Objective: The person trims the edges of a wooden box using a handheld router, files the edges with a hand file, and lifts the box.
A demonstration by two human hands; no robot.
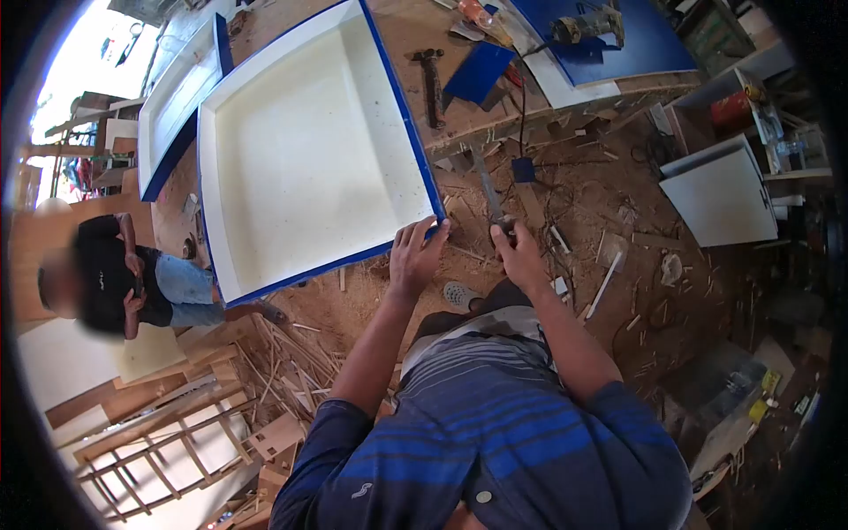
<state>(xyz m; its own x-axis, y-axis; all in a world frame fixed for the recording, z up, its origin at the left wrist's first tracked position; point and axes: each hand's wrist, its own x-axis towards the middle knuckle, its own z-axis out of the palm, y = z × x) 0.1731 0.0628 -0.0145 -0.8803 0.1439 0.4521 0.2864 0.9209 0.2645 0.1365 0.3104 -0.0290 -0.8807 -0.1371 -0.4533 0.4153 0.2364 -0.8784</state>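
A large shallow wooden box [305, 150], white inside with blue edges, lies tilted over the workbench with its near right corner toward me. My left hand [415, 256] grips that corner, its fingers bent over the blue rim and the thumb near the corner's tip. To the right of it, apart from the box, my right hand [521, 254] is closed round the dark handle of a long flat file [488, 187]. The file's grey blade points away from me toward the bench edge.
On the bench [468, 124] lie a hammer [431, 87], a blue offcut [479, 72] and a power tool [587, 26] on a blue panel. A second blue-edged box [181, 106] stands left. A person [115, 274] is at the left. Scraps and sawdust litter the floor [574, 203].
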